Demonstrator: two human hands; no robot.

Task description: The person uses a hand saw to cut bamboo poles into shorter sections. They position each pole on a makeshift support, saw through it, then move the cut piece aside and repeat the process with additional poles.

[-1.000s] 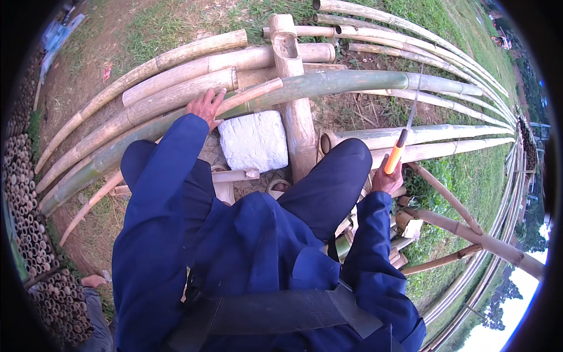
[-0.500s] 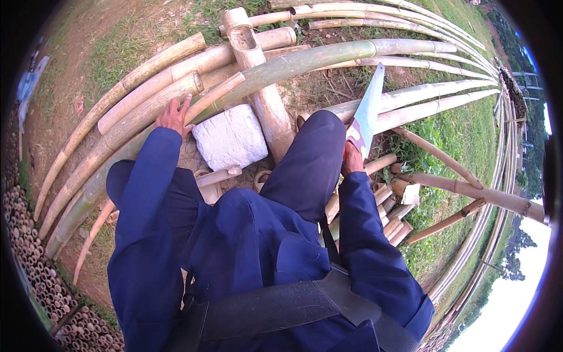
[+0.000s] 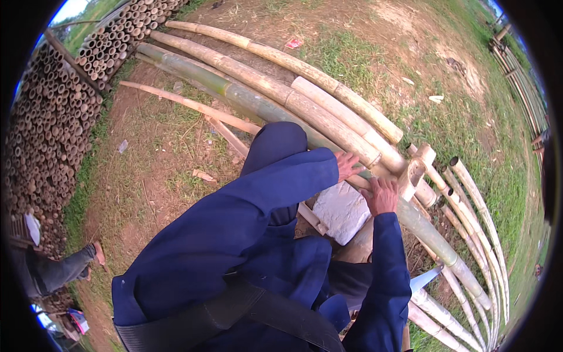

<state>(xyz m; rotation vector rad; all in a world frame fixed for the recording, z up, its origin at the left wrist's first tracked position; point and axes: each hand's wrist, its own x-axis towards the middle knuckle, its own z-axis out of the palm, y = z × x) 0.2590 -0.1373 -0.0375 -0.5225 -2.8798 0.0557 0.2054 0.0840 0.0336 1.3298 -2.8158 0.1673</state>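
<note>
My left hand [image 3: 348, 166] lies on the long green bamboo pole [image 3: 252, 101] with its fingers stretched out. Just to its right, my right hand [image 3: 382, 195] curls over the same pole, thumb toward the left hand. Below both hands sits a rough whitish block [image 3: 341, 212]. A pale blue saw blade [image 3: 425, 279] shows beyond my right forearm, out of either hand; its handle is hidden. The pole runs beside a notched bamboo post [image 3: 415, 171] near my right hand.
Tan bamboo poles [image 3: 328, 82] lie alongside the green one. More poles [image 3: 478, 193] fan out at the right. Cut bamboo [image 3: 53, 135] is stacked high at the left. Another person's leg [image 3: 64, 270] shows at the lower left. A split bamboo strip [image 3: 193, 105] lies near my left knee.
The view has swung to the left. My right hand has let go of the saw and come over to the green pole, close beside my left hand.
</note>
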